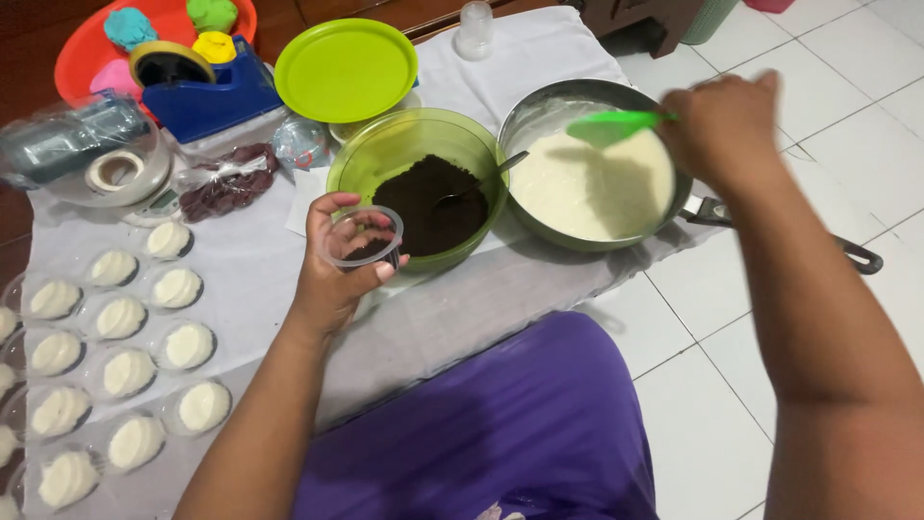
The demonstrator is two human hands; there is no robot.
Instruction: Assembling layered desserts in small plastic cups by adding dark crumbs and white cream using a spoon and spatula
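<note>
In the head view, the left hand (337, 265) was closed around a small clear plastic cup (363, 238), fingers wrapped about its wall, with a thin layer of dark crumbs in its bottom. The cup was held just in front of the green bowl (364, 154), on the person's side of it, close to the rim but not clearly touching. That bowl held a mound of dark crumbs (430, 200) with a metal spoon (481, 178) resting in it, handle leaning on the rim toward the pan.

The right hand (724, 125) was closed on the handle of a green spatula (611, 125), whose blade hung over the white cream (589, 188) in the metal pan (539, 106); whether the blade touched the cream could not be told. The pan sat just right of the green bowl, touching or nearly so, its black handle (847, 252) reaching out over the tiled floor.

Left of the green bowl, rows of small filled cups (125, 318) with white swirled cream stood on the white cloth (260, 270). Behind the bowl lay a lime-green lid (346, 69); farther left behind it were a blue tape dispenser (207, 96), a bag of dark bits (226, 183) and an orange tray (82, 53) with coloured lumps. The person's purple garment (500, 433) filled the near side, in front of the bowl.
</note>
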